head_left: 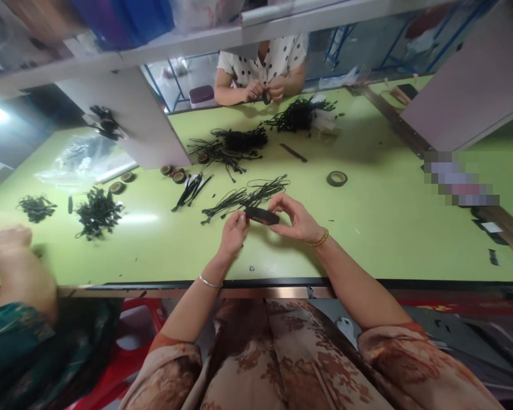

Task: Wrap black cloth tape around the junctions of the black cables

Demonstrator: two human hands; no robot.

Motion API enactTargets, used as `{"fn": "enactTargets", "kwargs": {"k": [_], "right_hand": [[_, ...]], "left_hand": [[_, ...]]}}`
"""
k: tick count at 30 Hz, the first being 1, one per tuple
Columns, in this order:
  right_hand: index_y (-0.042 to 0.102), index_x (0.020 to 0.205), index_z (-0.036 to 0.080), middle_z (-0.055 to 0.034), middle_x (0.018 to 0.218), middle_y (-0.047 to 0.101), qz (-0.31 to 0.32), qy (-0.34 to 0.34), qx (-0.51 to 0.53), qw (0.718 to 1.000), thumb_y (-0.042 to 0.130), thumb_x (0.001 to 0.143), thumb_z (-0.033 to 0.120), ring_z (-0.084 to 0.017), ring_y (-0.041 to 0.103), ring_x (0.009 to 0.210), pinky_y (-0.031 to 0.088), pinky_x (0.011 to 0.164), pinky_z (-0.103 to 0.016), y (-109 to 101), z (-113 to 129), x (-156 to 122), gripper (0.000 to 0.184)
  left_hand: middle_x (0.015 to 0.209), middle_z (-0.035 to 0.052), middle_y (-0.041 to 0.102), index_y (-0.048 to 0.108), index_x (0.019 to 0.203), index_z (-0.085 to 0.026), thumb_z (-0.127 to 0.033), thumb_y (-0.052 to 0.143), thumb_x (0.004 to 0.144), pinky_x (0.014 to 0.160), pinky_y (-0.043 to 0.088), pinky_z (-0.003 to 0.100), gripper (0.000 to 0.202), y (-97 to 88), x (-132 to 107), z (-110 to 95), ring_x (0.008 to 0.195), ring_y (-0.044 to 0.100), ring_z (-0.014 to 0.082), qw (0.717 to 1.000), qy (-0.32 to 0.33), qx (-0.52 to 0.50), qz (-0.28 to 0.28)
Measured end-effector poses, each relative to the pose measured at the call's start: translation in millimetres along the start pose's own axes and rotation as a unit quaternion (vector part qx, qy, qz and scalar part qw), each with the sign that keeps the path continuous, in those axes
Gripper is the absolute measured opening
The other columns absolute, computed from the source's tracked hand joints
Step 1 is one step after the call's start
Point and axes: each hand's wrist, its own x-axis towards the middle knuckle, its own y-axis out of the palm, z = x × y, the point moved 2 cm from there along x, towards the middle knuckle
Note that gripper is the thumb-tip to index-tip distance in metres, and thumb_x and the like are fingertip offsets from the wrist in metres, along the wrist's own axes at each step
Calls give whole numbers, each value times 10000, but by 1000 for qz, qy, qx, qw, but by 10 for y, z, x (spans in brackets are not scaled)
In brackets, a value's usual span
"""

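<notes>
At the left of the frame, a clear plastic bag point(81, 156) is laid on the worktop point(162, 259); greyish contents are seen through it but cannot be identified. At upper left, what looks like a blue bin point(123, 23) is carried on the shelf point(188, 42); its contents are hidden. Near the centre, the left end of a black tape roll point(261, 216) is pinched by the left hand's point(234, 232) fingers, though whether on the rim or a tape end cannot be told. Black cords point(252, 198) are spread just above the roll; they could be stuck to exposed adhesive or tangled if the roll is dipped. The roll's right end is grasped between thumb and fingers of the right hand point(297, 221); if that hold is loosened, the roll could be dropped.
</notes>
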Motion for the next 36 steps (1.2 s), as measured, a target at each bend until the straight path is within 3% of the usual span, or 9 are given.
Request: {"fn": "enactTargets", "kwargs": {"k": [4,7,11,15,19,25,30,33,36], "right_hand": [[540,915,212,-35,886,594,-13,-6,-95,995,639,711,191,-185,569,823,478,792,-353,8,-36,12,228],[559,898,214,-35,859,629,-17,-20,-188,982,602,664,153,-203,569,808,450,798,-376,19,-65,20,245],[588,893,211,-38,853,669,-7,-25,-259,966,623,614,151,-223,572,812,427,796,-382,29,-124,23,288],[564,1165,192,-32,869,688,45,47,-154,986,677,675,215,-207,614,810,454,772,-345,12,-186,3,504],[427,1402,127,-27,818,700,109,131,28,985,608,817,339,-165,609,719,451,680,-296,-12,-203,-16,648],[602,1278,120,-57,755,745,72,206,105,970,499,895,481,-114,475,523,327,497,-248,27,-243,29,536],[682,1144,132,-78,740,739,29,288,262,920,437,869,699,-90,468,439,198,384,-235,158,-375,45,677],[711,1086,142,-60,738,736,-13,306,294,905,539,853,652,-60,399,402,214,359,-222,156,-413,42,586],[705,1084,157,-46,759,742,-58,303,289,906,732,765,504,-75,538,491,333,404,-188,111,-394,38,473]], "left_hand": [[558,-110,284,446,771,-196,-528,700,780,399,92,187,419,-4,16,-22,391,161,14,974,-113,-193,42],[538,-121,257,422,729,-196,-552,754,715,390,86,181,487,-16,7,-47,382,146,4,965,-115,-231,35],[534,-119,272,421,719,-202,-537,789,679,394,103,192,499,-23,2,-45,389,155,13,977,-77,-198,26],[553,-74,376,495,710,-189,-589,694,765,437,195,218,449,-53,2,-48,453,271,52,998,17,-62,7],[573,-31,479,525,682,-190,-587,552,876,533,334,245,443,-57,-37,-72,542,400,99,988,109,107,8],[616,-19,530,569,733,-192,-446,440,965,584,364,248,368,-21,-132,-81,576,460,110,947,205,245,-26],[646,7,584,606,750,-191,-420,403,985,599,371,251,386,-25,-150,-73,585,497,117,909,270,316,-40],[636,26,590,626,758,-192,-421,396,989,603,359,264,399,-6,-151,-68,591,509,128,871,328,366,-2],[603,30,572,615,730,-197,-401,405,988,585,308,280,391,37,-161,-56,579,498,136,827,380,411,47]]}}
